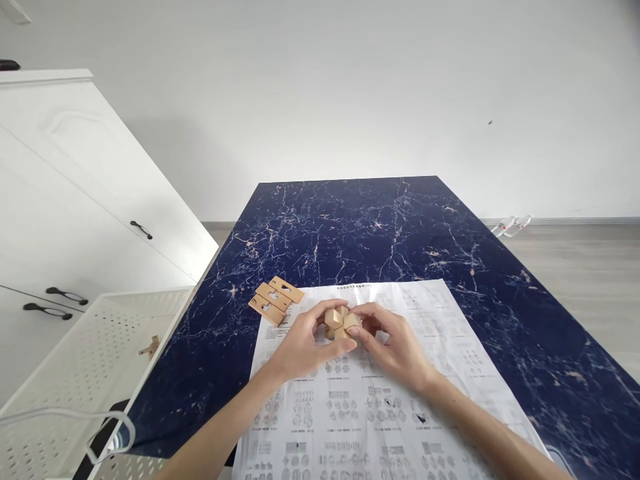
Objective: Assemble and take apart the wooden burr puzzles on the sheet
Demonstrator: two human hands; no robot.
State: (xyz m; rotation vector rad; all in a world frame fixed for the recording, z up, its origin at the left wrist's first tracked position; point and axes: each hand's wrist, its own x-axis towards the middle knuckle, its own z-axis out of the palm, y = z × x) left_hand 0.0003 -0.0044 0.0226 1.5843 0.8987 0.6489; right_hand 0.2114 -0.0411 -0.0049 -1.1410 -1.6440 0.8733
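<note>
Currently both hands are closed around one small wooden puzzle block cluster (341, 321), held just above the instruction sheet (380, 400) near the middle of the table. Left hand (305, 345) grips it from the left, thumb low across the near face, fingers curled behind. Right hand (395, 343) pinches it from the right, fingertips (361, 311) on the top edge, thumb underneath. Neither hand is open, both have hold of the same piece

Cluster looks like several short light-wood blocks interlocked at right angles, partly built. Judging by the grip, the step in hand is seating or aligning a block into the assembly. Can't tell which block is loose, fingers hide the joints

Next move, as I read it, calls for a steady hold on one side while the other slides or turns a piece along its notch. Small, tight-fitting parts, so low force and square alignment matter; a skewed push would likely jam or pop the cluster apart

Just left and far of the hands: three flat notched wooden pieces (275, 299), overlapping, straddling the sheet's far-left corner and the dark blue marbled table (360, 227). Sheet is printed with rows of small diagrams, too small to read

Further left, off the table: white perforated basket (90, 347) with one small wooden piece (150, 347) in it, white cabinet (75, 200) behind it
</note>
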